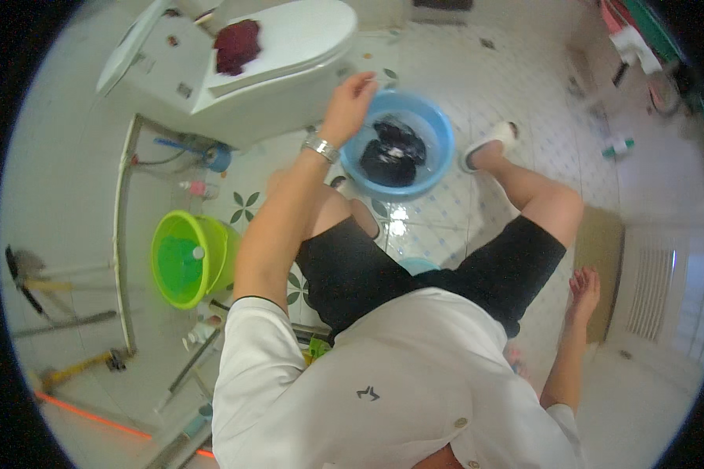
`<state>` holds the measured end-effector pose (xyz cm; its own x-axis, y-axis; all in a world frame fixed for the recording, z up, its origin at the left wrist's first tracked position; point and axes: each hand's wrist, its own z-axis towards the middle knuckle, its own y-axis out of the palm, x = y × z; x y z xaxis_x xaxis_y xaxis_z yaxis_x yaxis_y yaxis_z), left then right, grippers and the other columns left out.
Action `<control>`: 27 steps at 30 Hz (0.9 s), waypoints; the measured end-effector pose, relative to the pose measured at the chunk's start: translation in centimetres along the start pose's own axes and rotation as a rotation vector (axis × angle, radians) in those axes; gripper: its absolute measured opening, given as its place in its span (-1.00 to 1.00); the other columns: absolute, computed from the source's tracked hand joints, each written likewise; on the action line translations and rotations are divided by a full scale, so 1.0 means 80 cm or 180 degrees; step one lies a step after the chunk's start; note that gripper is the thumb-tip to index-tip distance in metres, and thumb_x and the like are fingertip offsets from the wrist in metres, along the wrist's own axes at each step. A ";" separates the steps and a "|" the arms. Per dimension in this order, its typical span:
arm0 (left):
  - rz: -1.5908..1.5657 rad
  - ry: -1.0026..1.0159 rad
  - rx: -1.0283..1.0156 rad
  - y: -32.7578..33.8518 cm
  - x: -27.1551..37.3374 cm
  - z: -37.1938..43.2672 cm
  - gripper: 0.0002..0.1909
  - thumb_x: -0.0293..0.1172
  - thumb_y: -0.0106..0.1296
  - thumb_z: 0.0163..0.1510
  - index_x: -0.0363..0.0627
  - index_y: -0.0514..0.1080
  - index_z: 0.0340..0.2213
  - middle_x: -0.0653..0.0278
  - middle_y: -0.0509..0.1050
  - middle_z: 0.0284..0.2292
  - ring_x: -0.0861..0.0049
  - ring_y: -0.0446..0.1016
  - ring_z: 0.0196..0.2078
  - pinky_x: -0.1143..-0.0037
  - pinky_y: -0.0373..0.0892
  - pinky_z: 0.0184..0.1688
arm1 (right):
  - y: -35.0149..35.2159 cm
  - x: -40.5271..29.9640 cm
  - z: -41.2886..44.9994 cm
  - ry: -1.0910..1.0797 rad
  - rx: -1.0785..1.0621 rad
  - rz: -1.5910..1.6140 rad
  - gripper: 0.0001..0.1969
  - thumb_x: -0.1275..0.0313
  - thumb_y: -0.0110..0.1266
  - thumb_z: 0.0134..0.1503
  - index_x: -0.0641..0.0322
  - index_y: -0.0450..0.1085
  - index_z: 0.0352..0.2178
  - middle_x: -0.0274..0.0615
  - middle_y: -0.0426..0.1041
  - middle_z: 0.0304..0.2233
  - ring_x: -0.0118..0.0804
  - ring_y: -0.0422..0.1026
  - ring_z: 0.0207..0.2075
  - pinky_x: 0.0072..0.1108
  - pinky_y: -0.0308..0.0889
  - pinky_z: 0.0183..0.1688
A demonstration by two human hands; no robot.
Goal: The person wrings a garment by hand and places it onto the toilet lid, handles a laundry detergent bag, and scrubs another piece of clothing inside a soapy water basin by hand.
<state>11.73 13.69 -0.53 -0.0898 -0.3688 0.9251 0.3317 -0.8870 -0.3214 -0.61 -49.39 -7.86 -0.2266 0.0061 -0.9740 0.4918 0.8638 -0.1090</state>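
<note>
A blue plastic basin (450, 140) stands on the tiled floor between my feet. Dark wet cloth (393, 151) lies bunched in water inside it. My left hand (351, 105), with a silver watch on the wrist, hangs over the basin's upper left rim; its fingers are bent, and whether anything is between them is hidden. Beyond that hand is a white toilet (305, 29) with its lid down, and a dark red cloth (237, 48) lies crumpled on the lid. My right hand (585, 293) is out to the side, fingers apart, holding nothing.
To the left stands a lime-green bucket (227, 258) with a green container (179, 264) inside. A pink-labelled bottle (199, 189) and a blue object (216, 157) sit by the wall pipe (120, 234). A green-and-white tube (618, 148) lies at right. The floor shines wet below the basin.
</note>
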 end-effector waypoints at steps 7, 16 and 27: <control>-0.1126 0.1300 0.1033 -0.147 0.198 -0.045 -0.65 -0.25 -0.11 0.22 -0.20 0.41 -0.06 0.11 0.51 -0.16 0.42 0.46 -0.07 0.41 0.37 0.01 | 0.164 -0.132 0.006 -0.0526 -0.1224 -0.0276 -0.51 0.22 -0.06 0.25 0.30 0.20 0.11 -0.06 0.37 0.01 -0.28 0.42 -0.09 -0.54 0.36 -0.16; -0.3339 0.3628 0.0014 -0.209 0.415 -0.188 -0.88 -0.36 -0.02 0.06 -0.13 0.42 -0.40 0.43 0.33 -0.63 0.64 0.20 -0.64 0.65 0.08 -0.61 | 0.325 -0.137 -0.007 -0.0738 -0.2708 -0.0346 -0.67 0.32 -0.08 0.25 0.28 0.37 -0.03 -0.18 0.50 -0.21 -0.43 0.46 -0.27 -0.60 0.37 -0.25; 0.0562 0.3455 0.2103 -0.225 0.383 -0.035 -0.78 -0.49 -0.08 0.22 -0.25 0.43 -0.13 0.40 0.40 -0.49 0.79 0.30 -0.48 0.69 0.23 -0.49 | 0.380 -0.120 -0.094 -0.1157 -0.3416 -0.0895 -0.70 0.35 -0.02 0.20 0.29 0.43 -0.10 -0.11 0.55 -0.29 -0.35 0.51 -0.32 -0.58 0.38 -0.24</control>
<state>0.37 17.59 33.01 -0.6094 -0.7800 0.1421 0.7901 -0.6124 0.0271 10.19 -19.43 -0.34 0.1250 -0.2477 -0.9607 -0.5401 0.7953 -0.2753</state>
